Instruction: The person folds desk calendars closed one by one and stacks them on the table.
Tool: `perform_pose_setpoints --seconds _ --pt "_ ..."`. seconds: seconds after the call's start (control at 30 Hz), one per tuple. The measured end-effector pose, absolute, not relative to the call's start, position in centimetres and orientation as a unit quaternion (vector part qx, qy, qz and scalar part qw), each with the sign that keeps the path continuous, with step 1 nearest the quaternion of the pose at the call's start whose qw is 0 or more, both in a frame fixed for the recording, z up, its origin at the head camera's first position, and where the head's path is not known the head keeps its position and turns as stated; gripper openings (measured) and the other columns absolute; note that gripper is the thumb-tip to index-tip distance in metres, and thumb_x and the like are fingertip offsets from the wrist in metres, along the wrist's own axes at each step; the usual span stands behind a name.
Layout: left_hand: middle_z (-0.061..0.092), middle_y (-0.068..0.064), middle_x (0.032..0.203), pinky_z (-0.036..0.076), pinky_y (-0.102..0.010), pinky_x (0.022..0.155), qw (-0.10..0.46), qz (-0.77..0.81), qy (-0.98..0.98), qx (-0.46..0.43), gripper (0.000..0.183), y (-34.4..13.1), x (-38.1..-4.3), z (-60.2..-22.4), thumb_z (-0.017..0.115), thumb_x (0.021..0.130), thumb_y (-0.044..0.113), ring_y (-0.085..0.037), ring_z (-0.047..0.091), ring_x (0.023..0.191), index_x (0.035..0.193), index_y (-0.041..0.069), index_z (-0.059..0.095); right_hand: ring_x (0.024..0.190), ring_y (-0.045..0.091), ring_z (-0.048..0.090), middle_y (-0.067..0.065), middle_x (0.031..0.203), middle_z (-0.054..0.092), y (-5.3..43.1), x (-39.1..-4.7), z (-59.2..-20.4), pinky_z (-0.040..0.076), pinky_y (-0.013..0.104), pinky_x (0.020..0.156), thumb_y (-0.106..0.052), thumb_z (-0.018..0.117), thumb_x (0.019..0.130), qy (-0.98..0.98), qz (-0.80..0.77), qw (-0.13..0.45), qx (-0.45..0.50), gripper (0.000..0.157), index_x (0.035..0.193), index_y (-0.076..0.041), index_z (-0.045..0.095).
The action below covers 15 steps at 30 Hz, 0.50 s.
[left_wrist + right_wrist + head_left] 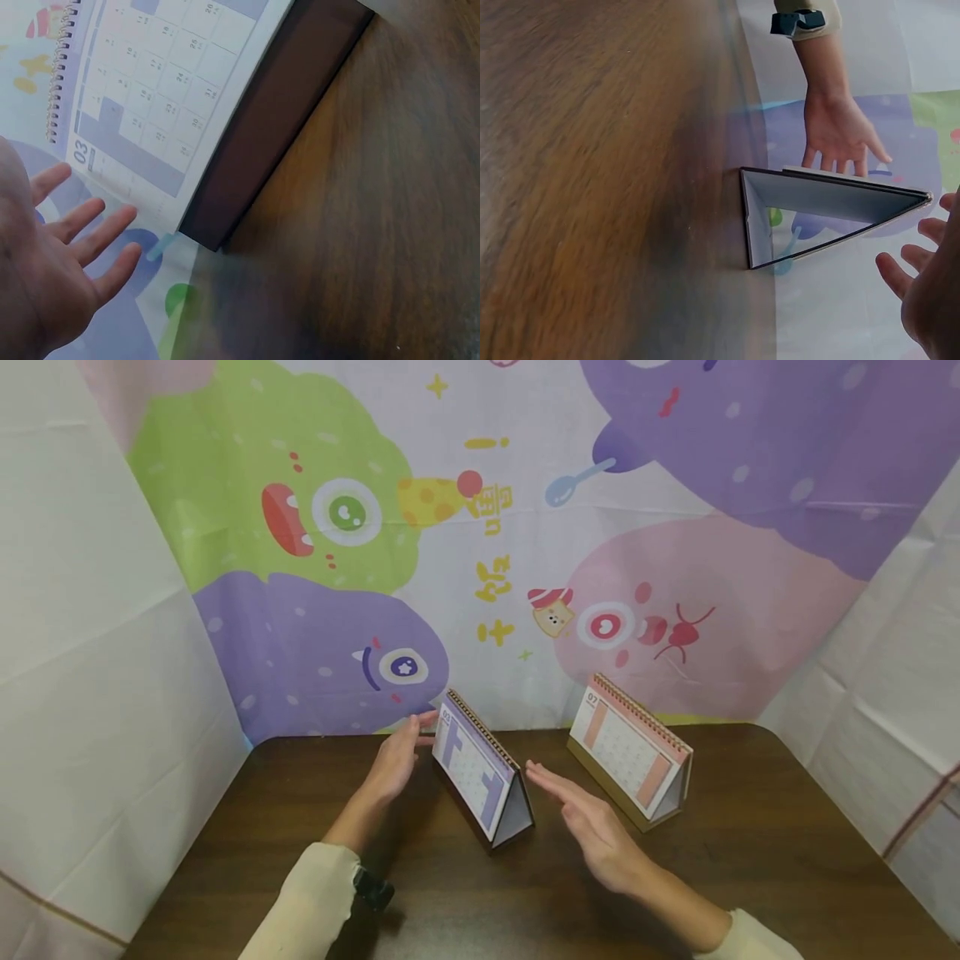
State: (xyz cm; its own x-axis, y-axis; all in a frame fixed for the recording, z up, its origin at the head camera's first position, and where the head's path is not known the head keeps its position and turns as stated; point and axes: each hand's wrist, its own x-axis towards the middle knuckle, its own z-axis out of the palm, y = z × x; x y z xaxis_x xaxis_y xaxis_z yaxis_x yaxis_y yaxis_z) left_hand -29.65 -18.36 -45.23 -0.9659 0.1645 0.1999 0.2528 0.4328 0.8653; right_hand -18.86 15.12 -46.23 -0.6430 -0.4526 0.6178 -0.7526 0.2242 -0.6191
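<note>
- Purple calendar (471, 768), marked 03: stands upright on the table (465, 902), between the two hands. Page faces left and toward the wearer, long side slanting away.
- Support: right wrist view shows its open triangular end; two panels meet at the spiral (483, 729) and spread down to a flat base (277, 112). Likely self-standing on that base, so neither hand need carry it.
- Left hand (397, 758): fingers extended and slightly spread, gripping nothing, at the far end of the purple calendar. Fingertips very near its edge; contact cannot be told.
- Right hand (592, 831): fingers fairly straight, palm turned inward, holding nothing. Fingertips just beside the near end, at the spiral's height; small gap seems to show in the right wrist view.
- Judged reason for the pose: hands flank both ends, bracketing the calendar's length without squeezing it.
- Pink calendar (626, 752), marked 07: upright on the table, right of the purple one, beyond the right hand; neither hand on it. Same tent form, roughly parallel slant, so both pages face the same way.
- Cloth (517, 685): printed, hangs behind the table, probably as a backdrop.
</note>
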Motion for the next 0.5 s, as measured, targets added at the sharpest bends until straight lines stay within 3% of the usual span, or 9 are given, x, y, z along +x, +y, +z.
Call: perform_pose_setpoints --seconds 0.23,0.37,0.5 --pt "0.052 -0.024 0.173 0.051 -0.073 0.121 0.069 -0.526 -0.835 -0.145 0.06 -18.0 -29.8 -44.7 0.021 0.126 0.036 -0.051 0.056 0.155 0.169 0.006 0.049 0.16 0.004 0.051 0.021 0.168 0.06 15.5 -18.6 -46.5 0.04 0.018 0.129 0.002 0.035 0.116 -0.779 0.48 0.145 0.375 0.055 0.166 -0.005 0.054" --pt "0.046 -0.025 0.177 0.048 -0.072 0.124 0.082 -0.523 -0.832 -0.164 0.057 -17.7 -29.7 -44.4 0.024 0.125 0.031 -0.049 0.046 0.163 0.171 0.006 0.047 0.157 0.009 0.056 0.018 0.166 0.063 15.3 -18.2 -46.9 0.039 0.017 0.129 0.001 0.033 0.117 -0.792 0.476 0.14 0.354 0.053 0.165 -0.005 0.056" --pt "0.039 -0.023 0.182 0.03 -0.069 0.138 0.093 -0.518 -0.831 -0.182 0.056 -17.4 -29.6 -44.2 0.027 0.125 0.031 -0.047 0.034 0.171 0.173 0.007 0.043 0.153 0.016 0.06 0.017 0.163 0.065 15.1 -17.9 -47.3 0.041 0.019 0.129 0.0 0.033 0.118 -0.802 0.472 0.138 0.34 0.052 0.163 -0.004 0.057"
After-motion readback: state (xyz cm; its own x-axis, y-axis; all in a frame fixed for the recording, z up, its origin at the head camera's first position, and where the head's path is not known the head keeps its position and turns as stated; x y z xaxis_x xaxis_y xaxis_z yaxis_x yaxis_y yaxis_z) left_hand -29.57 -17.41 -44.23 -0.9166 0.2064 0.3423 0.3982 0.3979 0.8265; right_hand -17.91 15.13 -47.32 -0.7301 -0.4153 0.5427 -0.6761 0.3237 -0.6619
